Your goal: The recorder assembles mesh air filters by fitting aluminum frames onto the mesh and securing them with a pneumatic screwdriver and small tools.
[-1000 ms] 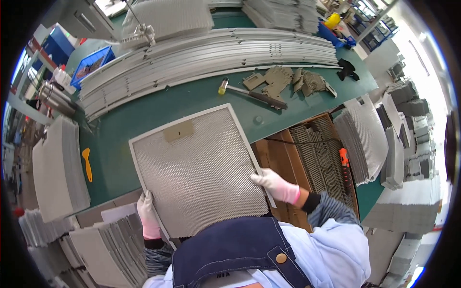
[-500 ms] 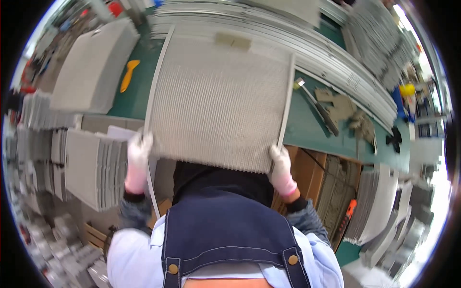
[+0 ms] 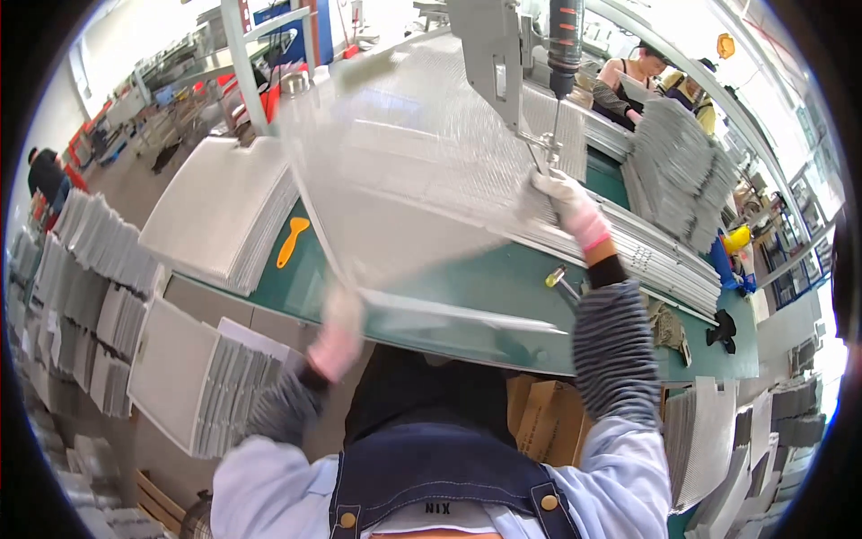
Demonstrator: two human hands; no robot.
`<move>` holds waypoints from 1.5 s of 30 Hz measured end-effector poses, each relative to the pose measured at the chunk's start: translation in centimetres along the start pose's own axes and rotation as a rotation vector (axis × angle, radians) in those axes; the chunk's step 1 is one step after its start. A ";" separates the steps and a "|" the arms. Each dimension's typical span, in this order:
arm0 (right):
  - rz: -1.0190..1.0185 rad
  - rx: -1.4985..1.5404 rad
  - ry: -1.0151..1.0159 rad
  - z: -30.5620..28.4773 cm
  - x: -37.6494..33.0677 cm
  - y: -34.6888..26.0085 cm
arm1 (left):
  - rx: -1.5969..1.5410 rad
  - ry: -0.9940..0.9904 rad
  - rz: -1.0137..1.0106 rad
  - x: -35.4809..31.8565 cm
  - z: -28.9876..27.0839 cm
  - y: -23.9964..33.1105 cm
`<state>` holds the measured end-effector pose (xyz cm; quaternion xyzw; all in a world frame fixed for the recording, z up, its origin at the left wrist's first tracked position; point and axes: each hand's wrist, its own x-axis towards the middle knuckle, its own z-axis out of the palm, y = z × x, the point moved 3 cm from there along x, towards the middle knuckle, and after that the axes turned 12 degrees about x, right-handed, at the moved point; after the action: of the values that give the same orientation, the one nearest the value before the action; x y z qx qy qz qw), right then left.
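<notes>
The mesh panel point(image 3: 404, 171), blurred, lies over the tabletop point(image 3: 440, 346) between your hands. Your left hand point(image 3: 339, 323) is at its near left corner; your right hand point(image 3: 570, 207), fingers curled, is just below the overhead driver point(image 3: 565, 45). Blur leaves what either grip holds uncertain. The left edge bears a rim; the near pale strip point(image 3: 467, 313) appears not yet joined.

Blurred fingers of the left hand point(image 3: 339, 325) meet the near corner of a mesh panel point(image 3: 395, 180), which stretches beyond them; a yellow scraper point(image 3: 290, 244) lies to their left. Just beyond the fingers of the right hand point(image 3: 573, 205) hangs a power driver point(image 3: 564, 54); a hammer point(image 3: 556, 277) lies on their near side.
</notes>
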<state>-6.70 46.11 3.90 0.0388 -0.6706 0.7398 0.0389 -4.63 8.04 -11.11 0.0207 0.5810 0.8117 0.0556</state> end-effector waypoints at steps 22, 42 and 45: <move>0.546 -0.599 -0.504 10.6 -8.5 -4.9 | 1.520 -1.375 0.414 1.2 14.4 17.1; 0.432 -0.542 -0.568 8.4 -11.6 -2.8 | 1.499 -1.003 1.071 1.5 9.8 13.6; 0.337 -0.689 -0.525 8.7 -12.6 -2.4 | 1.662 -0.814 1.267 -0.3 10.1 13.7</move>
<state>6.08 37.65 5.72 0.1001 -0.8613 0.4352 -0.2423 -4.24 13.12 5.16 0.6072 0.7654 -0.0136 -0.2128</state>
